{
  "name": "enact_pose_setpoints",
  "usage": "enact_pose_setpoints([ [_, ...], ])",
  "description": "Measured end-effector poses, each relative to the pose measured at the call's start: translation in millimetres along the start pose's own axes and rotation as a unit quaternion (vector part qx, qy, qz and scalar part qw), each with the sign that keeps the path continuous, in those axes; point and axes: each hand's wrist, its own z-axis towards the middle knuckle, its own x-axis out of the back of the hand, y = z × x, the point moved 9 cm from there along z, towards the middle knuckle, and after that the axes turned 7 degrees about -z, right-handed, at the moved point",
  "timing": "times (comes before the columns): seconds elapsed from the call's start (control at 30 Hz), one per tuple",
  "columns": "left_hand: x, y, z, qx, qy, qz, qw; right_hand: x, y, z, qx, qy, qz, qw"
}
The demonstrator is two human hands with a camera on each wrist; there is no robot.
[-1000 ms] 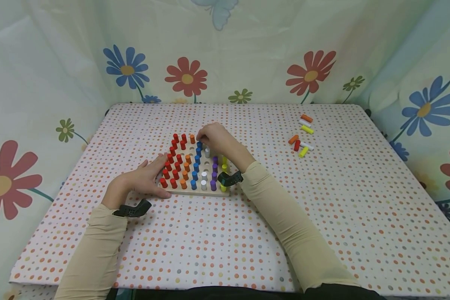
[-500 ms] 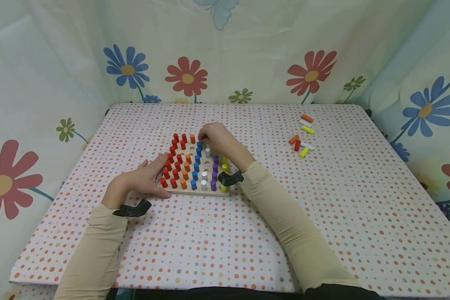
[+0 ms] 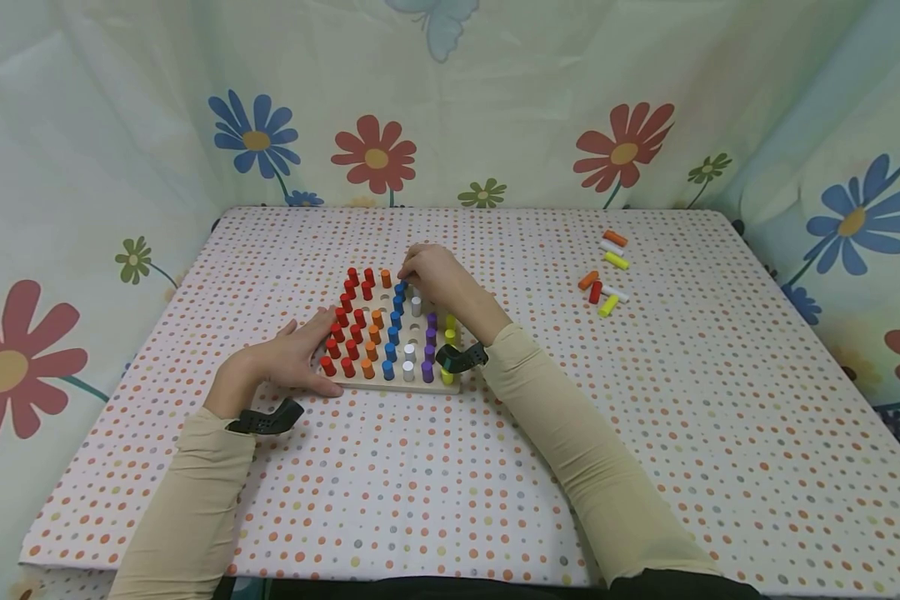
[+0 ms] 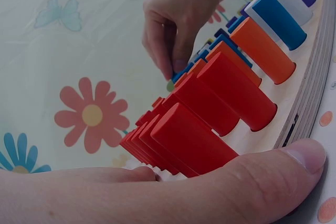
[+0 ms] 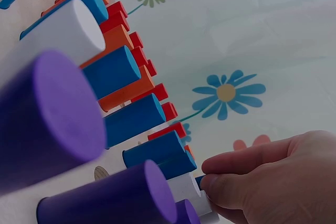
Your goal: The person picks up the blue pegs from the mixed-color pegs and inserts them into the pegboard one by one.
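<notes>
A wooden pegboard point(image 3: 390, 385) holds upright pegs in columns of red, orange, blue, white, purple and yellow. My right hand point(image 3: 437, 277) is over its far edge, thumb and fingertips pinching a blue peg point(image 4: 181, 73) at the far end of the blue column. In the right wrist view only a sliver of that peg point(image 5: 199, 181) shows, beside a white peg point(image 5: 184, 186). My left hand point(image 3: 292, 354) rests along the board's left side, its fingers extended beside the red pegs point(image 4: 191, 142) and its thumb point(image 4: 262, 182) at the near left corner.
Loose pegs lie on the dotted tablecloth point(image 3: 540, 433) at the back right: an orange, a white and a yellow peg point(image 3: 617, 261) in one group, and several more around a red peg point(image 3: 595, 292). A floral curtain point(image 3: 525, 100) stands behind the table.
My right hand has shifted very slightly to the right at the far end of the blue column. The left hand and the board stay where they were.
</notes>
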Motion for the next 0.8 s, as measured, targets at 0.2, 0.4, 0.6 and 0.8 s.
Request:
enact_pose_setpoints([
  [0.2,-0.1,0.0,0.8,0.008,0.001,0.0,1.0,-1.0,1.2,0.2,-0.002,0.0,-0.006,1.0],
  [0.4,-1.5,-1.5,0.5,0.011,-0.001,-0.002,0.9999,-3.9,-0.1,2.2,0.007,-0.001,-0.017,0.9998],
  [0.6,-1.4,-1.3,0.0,0.005,-0.002,-0.005,1.0,-5.3,-0.4,3.0,0.021,0.004,-0.015,0.9997],
  [0.8,0.1,-0.9,0.0,0.008,0.002,-0.011,0.9999,-3.0,-0.9,3.3,0.027,0.012,-0.01,0.9995],
])
